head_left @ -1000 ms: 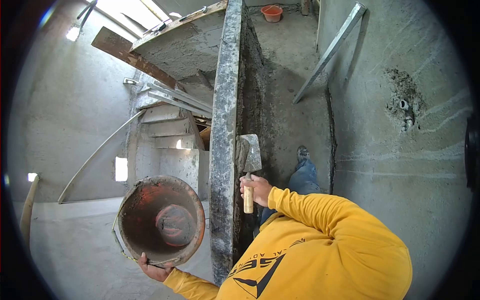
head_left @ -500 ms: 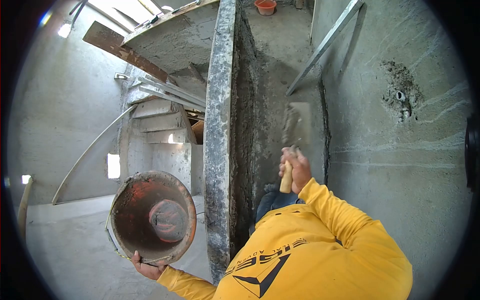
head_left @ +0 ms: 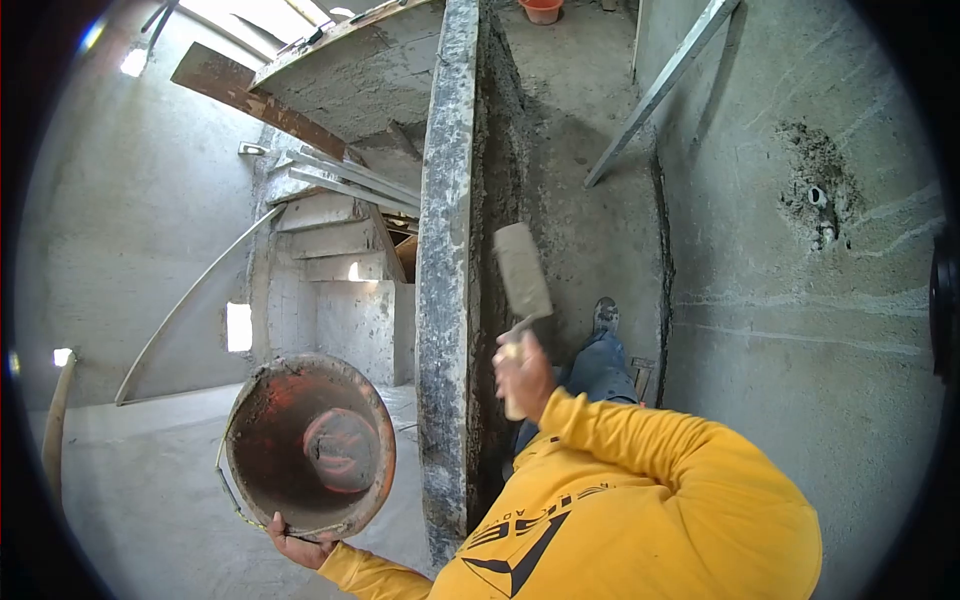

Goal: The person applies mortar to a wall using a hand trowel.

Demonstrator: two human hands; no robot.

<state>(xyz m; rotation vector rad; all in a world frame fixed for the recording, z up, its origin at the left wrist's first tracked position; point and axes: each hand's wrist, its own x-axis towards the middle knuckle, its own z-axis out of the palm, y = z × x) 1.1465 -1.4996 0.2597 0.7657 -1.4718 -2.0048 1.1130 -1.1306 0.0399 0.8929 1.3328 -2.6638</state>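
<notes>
My left hand (head_left: pixel 298 546) grips the lower rim of a mortar-smeared orange bucket (head_left: pixel 384 440), which is tilted so its mouth faces me. Grey residue coats the inside, with orange showing through at the bottom. A thin wire handle hangs along the bucket's left side. My right hand (head_left: pixel 526 378) is wrapped round the pale handle of a trowel (head_left: pixel 522 270). The flat, mortar-coated blade points up and overlaps the rough inner side of a narrow wall (head_left: pixel 447 200) in this view.
Left of the wall are concrete steps (head_left: pixel 325 238) with metal bars (head_left: pixel 350 178) lying across them. A metal straightedge (head_left: pixel 660 95) leans on the right wall, near a pipe opening (head_left: pixel 817 196) in rough mortar. Another orange bucket (head_left: pixel 541 11) stands far back. My shoe (head_left: pixel 606 315) is on the floor.
My right hand has swung the trowel left from over the floor to the narrow wall. My left hand still holds the bucket in nearly the same place. My shoe has come into view.
</notes>
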